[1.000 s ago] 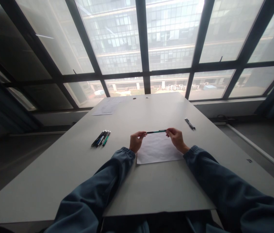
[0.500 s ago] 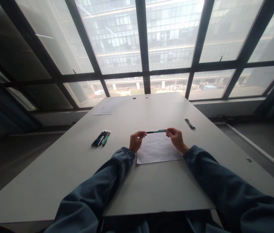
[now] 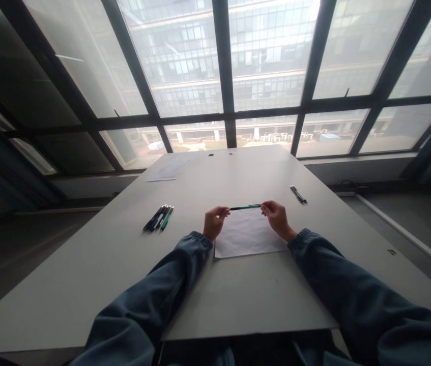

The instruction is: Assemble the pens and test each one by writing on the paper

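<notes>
A green and black pen [image 3: 246, 207] is held level between my two hands, over the far edge of a sheet of white paper [image 3: 251, 236]. My left hand [image 3: 215, 222] pinches its black end, and my right hand [image 3: 276, 218] pinches the end with the clip. To the left, several pens [image 3: 159, 218] lie side by side on the table, one of them green. Right of my right hand lies a dark pen-like item [image 3: 298, 194], possibly more than one pen.
The white table [image 3: 104, 290] reaches toward large windows [image 3: 268, 56]. Printed sheets [image 3: 164, 172] lie at its far left. Two small dark items, including a round one [image 3: 211, 155], sit near the far edge. A small dark mark [image 3: 391, 251] shows at the right edge.
The pen seems to have turned slightly about its length, with more green showing now. Both hands stay in the same place.
</notes>
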`<state>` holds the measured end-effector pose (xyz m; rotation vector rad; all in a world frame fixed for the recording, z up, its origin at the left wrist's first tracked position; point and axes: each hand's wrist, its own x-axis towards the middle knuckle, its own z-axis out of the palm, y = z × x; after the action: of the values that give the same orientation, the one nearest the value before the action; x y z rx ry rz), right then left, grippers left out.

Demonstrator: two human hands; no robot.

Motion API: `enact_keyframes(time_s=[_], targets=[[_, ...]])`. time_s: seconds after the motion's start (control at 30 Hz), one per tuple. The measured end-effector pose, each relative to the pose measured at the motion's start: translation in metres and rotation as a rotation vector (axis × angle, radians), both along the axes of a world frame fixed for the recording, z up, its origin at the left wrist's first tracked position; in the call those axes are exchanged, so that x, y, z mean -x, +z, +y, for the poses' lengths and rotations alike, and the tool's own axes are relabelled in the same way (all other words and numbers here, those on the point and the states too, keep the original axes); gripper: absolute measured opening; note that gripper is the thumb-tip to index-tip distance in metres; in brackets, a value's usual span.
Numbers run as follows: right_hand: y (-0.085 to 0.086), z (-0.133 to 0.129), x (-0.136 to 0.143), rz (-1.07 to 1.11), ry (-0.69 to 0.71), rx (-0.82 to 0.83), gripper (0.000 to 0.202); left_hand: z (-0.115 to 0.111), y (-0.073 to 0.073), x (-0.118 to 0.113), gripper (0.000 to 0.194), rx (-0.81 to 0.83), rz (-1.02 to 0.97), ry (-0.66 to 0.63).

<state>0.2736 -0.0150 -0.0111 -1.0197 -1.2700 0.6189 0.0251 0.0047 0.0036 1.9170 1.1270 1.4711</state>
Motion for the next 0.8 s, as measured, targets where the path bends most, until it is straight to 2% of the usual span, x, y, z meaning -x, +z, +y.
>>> enact_keyframes(time_s=[0.8], targets=[[-0.0020,0.0008,-0.0015,-0.048,-0.008,-0.016,0.031,-0.0010,0.0002,0.0009,0.024,-0.011,0.020,-0.025]])
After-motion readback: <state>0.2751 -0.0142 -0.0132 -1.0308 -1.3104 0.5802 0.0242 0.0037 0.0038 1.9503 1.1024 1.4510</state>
